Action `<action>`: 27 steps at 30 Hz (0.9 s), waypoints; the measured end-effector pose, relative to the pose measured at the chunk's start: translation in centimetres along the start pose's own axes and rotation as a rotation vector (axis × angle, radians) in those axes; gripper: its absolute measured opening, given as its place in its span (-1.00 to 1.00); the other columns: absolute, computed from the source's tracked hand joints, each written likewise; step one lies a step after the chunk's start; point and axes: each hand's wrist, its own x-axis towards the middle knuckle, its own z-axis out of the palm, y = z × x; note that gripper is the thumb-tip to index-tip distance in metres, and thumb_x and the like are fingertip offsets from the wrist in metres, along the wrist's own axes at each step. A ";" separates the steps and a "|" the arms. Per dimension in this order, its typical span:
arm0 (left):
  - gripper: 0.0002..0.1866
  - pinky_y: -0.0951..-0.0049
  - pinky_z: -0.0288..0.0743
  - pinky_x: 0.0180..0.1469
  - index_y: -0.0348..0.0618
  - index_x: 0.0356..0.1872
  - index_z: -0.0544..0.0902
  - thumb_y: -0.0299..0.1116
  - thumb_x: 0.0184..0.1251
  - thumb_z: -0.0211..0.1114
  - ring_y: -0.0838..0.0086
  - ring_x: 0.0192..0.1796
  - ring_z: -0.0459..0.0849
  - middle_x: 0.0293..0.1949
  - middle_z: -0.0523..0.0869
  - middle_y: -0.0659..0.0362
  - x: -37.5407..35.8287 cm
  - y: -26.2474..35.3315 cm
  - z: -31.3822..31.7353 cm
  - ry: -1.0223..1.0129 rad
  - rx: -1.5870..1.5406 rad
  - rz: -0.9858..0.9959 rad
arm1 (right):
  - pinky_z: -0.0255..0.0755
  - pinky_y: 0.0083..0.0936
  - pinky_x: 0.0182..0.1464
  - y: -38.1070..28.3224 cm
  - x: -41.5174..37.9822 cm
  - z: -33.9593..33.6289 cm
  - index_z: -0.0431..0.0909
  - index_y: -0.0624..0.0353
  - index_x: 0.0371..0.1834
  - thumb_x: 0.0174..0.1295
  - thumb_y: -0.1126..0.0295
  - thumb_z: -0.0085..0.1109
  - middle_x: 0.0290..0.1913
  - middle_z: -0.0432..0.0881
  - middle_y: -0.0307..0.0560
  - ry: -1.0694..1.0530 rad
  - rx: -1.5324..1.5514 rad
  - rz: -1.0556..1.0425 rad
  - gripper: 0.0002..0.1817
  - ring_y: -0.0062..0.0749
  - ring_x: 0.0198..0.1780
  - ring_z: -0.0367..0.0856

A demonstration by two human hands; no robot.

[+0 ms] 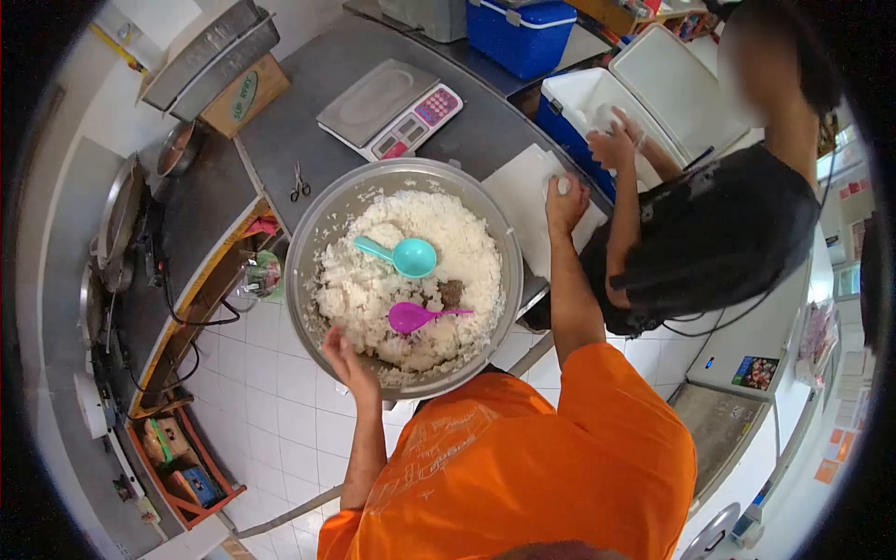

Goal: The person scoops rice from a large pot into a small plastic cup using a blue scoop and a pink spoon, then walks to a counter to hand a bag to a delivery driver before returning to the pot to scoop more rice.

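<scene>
- Centrally, a big metal bowl (303,245) heaped with cooked rice (439,233) is seen on the grey counter (299,112), its near rim overhanging the counter edge.
- Two scoops are lying on the rice: a teal scoop (399,254) above and a pink scoop (418,317) below, near each other but not touching.
- The left hand (343,359) is laid on the near rim, fingers open and curled over the edge; nothing is gripped in it.
- The right hand (566,201) is held past the far right side of the bowl, fingers closed round a small white lump, probably rice.
- For steady work, the bowl is best kept braced at the rim so that it is not tipped off the edge, and the lump pressed evenly.
- A white sheet (523,191) is spread under the right hand, just beside the bowl.
- A scale (387,110) and scissors (300,182) are set further back on the counter, well clear.
- A second person in black (719,238) is bent over an open white cooler (597,98) to the right; that person's hand (611,145) is close to the right hand, so the space there is crowded.
- A blue cooler (523,33) is placed behind.
</scene>
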 end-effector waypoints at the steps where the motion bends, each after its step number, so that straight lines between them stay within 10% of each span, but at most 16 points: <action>1: -0.63 0.30 0.11 0.25 -0.23 0.15 0.32 -0.25 0.44 -0.11 0.28 0.20 0.30 0.14 0.35 0.05 -0.5 -0.3 -0.8 0.010 0.004 -0.003 | 0.31 -0.19 0.10 3.1 -0.7 1.5 0.49 0.13 0.02 0.17 0.04 0.07 0.01 0.53 0.14 -0.071 -0.363 -0.060 -0.53 -0.05 0.10 0.40; 9: -0.63 0.40 0.21 0.06 -0.15 0.09 0.36 -0.14 0.43 -0.09 0.44 0.09 0.38 0.05 0.43 0.17 -1.2 0.3 -1.2 0.177 -0.002 -0.126 | 0.29 -0.07 0.11 6.3 -0.2 3.8 0.50 -0.06 0.04 0.13 0.02 0.10 -0.01 0.43 0.09 -0.346 -0.858 -0.074 -0.56 0.07 0.01 0.41; 11: -0.67 0.41 0.22 0.06 -0.17 0.08 0.36 -0.21 0.44 -0.10 0.43 0.08 0.37 0.06 0.42 0.16 -0.8 0.6 -1.1 0.174 -0.043 -0.126 | 0.33 -0.06 0.09 4.5 0.5 2.9 0.51 -0.08 0.04 0.08 -0.03 0.14 0.01 0.43 0.10 -0.375 -0.716 0.165 -0.52 0.13 0.01 0.43; 18: -0.73 0.48 0.28 -0.05 -0.17 -0.05 0.45 -0.23 0.43 -0.08 0.53 -0.05 0.44 -0.09 0.51 0.21 0.3 1.2 -2.2 0.072 -0.084 -0.076 | 0.45 -0.27 -0.02 -3.3 6.3 1.4 0.50 0.04 0.01 0.04 -0.06 0.20 -0.17 0.55 0.04 -0.132 -0.358 -0.032 -0.46 -0.07 -0.06 0.55; 22: -0.65 0.43 0.41 -0.05 -0.16 0.03 0.44 -0.14 0.45 -0.09 0.45 -0.01 0.51 -0.08 0.54 0.15 1.8 1.6 -1.8 -0.187 -0.311 -0.122 | 0.39 -0.47 -0.01 -14.8 3.5 -1.9 0.51 0.19 -0.18 0.19 0.10 0.11 -0.17 0.57 -0.04 -0.567 0.815 0.145 -0.64 -0.40 -0.09 0.52; 24: -0.54 0.37 0.40 0.03 -0.15 0.10 0.41 -0.01 0.46 -0.15 0.40 0.09 0.50 -0.01 0.53 0.14 2.8 1.2 -0.8 -0.313 -0.508 -0.218 | 0.35 -0.53 0.00 -24.8 -5.3 -7.9 0.51 0.20 -0.19 0.24 0.20 0.06 -0.20 0.57 -0.10 -0.929 1.148 0.562 -0.72 -0.46 -0.08 0.51; 26: -0.40 0.26 0.39 0.10 -0.12 0.17 0.37 0.15 0.43 -0.27 0.33 0.14 0.47 0.08 0.50 0.12 3.4 3.7 -0.2 -0.460 -0.757 -0.390 | 0.38 -0.49 -0.05 -25.1 -11.5 -6.2 0.52 0.19 -0.18 0.23 0.22 0.09 -0.22 0.59 -0.14 -1.249 0.941 0.528 -0.73 -0.44 -0.13 0.55; 27: -0.36 0.21 0.33 0.17 -0.09 0.21 0.34 0.20 0.40 -0.30 0.28 0.20 0.42 0.15 0.46 0.11 3.7 4.2 -0.1 -0.501 -0.912 -0.474 | 0.41 -0.44 -0.10 -26.1 -15.9 -5.5 0.53 0.19 -0.16 0.21 0.25 0.10 -0.20 0.60 -0.13 -1.318 0.812 0.093 -0.74 -0.40 -0.18 0.58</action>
